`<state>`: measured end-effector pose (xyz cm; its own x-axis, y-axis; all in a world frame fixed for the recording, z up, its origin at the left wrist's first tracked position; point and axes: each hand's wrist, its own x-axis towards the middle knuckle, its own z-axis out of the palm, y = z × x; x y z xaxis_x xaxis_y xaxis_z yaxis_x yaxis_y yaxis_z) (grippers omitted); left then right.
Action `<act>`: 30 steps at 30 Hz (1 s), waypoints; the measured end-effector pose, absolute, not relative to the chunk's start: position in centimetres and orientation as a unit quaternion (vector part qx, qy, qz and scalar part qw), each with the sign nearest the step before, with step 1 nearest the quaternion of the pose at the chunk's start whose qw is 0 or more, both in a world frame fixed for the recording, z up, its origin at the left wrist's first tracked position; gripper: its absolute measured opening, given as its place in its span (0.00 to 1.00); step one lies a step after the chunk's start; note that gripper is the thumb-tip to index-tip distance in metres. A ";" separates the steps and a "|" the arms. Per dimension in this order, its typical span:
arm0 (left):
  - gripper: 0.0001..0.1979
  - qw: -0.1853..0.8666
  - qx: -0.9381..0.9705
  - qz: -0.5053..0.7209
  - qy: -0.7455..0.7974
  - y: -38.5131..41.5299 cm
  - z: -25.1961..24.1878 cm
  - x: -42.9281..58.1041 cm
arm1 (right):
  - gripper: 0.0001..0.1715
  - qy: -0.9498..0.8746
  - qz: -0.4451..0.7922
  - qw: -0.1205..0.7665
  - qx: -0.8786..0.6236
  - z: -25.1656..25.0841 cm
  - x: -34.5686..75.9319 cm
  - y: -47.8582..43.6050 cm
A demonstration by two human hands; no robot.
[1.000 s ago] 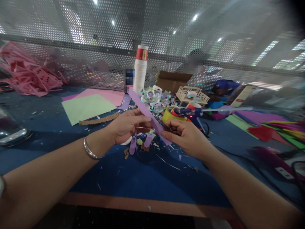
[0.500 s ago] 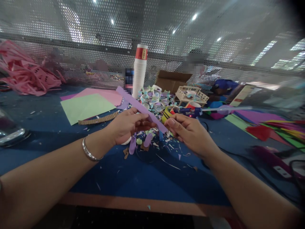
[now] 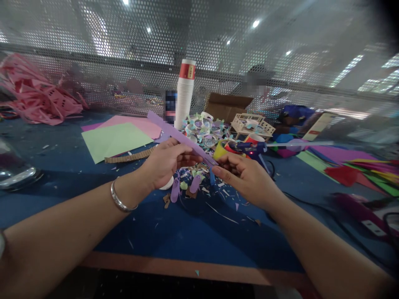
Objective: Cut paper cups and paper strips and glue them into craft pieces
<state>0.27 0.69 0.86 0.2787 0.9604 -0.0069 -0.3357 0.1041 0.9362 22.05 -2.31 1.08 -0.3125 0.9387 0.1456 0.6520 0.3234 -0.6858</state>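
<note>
A strip of purple paper (image 3: 176, 133) slants across the middle, above the littered blue table. My left hand (image 3: 165, 162), with a silver bangle at the wrist, grips it along its lower half between thumb and fingers. At the strip's lower right end, my right hand (image 3: 241, 176) pinches the tip with thumb and curled fingers; that end looks bent or doubled. Beneath the hands lie small purple paper figures (image 3: 195, 183) among paper scraps. Just behind my right hand are a yellow roll (image 3: 220, 149) and a dark blue glue gun (image 3: 254, 148) with a red light and a clear stick.
A tall stack of paper cups (image 3: 184, 95) stands behind a heap of decorated paper rings (image 3: 207, 131). Green paper (image 3: 116, 141) and a corrugated cardboard strip (image 3: 131, 156) lie left. Right are coloured sheets (image 3: 349, 153), a power strip (image 3: 361, 216) and cables. Pink strips (image 3: 40, 91) pile far left.
My right hand has shifted slightly down and closed on the strip's lower end, which now looks bent. The strip has tilted a little, its upper end moving left.
</note>
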 end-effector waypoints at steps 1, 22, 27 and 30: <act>0.04 0.657 0.459 0.490 0.344 0.7 0.8 0.3 | 0.25 -0.768 0.259 0.271 -0.519 1.1 22.0 -2.4; 0.03 0.699 0.457 0.463 0.296 -0.1 0.3 0.9 | 0.24 -0.772 0.225 0.313 -0.506 1.1 21.9 -2.7; 0.03 0.722 0.443 0.440 0.298 -0.6 0.3 1.5 | 0.22 -0.785 0.212 0.304 -0.497 1.2 21.9 -2.9; 0.03 0.727 0.439 0.439 0.292 -0.6 0.2 1.7 | 0.21 -0.786 0.216 0.306 -0.492 1.2 22.0 -2.9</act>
